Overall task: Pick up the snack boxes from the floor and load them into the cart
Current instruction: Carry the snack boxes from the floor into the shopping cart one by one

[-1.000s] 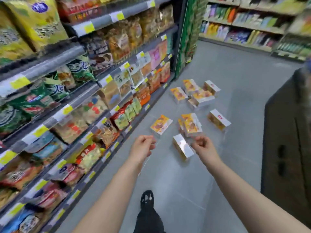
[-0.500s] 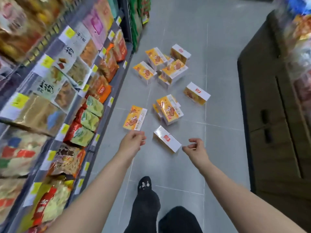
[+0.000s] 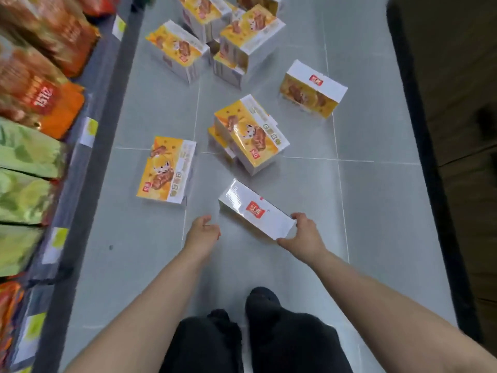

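Observation:
Several yellow-and-white snack boxes lie scattered on the grey tiled floor. The nearest box (image 3: 256, 210) stands on its side, white face with a red logo upward. My right hand (image 3: 302, 236) wraps thumb and fingers around its near right end. My left hand (image 3: 202, 232) hovers just left of that box with loosely curled fingers, not touching it. Left of them a flat box (image 3: 166, 169) lies face up. Farther on sit a two-box pile (image 3: 251, 134), a single box (image 3: 313, 88) and a cluster (image 3: 209, 41). No cart is in view.
A shelf unit (image 3: 88, 125) packed with snack bags runs along the left side, its lower edge close to the flat box. A dark wooden cabinet (image 3: 457, 130) borders the aisle on the right. My dark-trousered legs and feet (image 3: 258, 300) stand just behind the hands.
The view has tilted down and come closer to the floor. Both hands moved forward and down; my right hand has closed around the end of the nearest box, which it was short of before.

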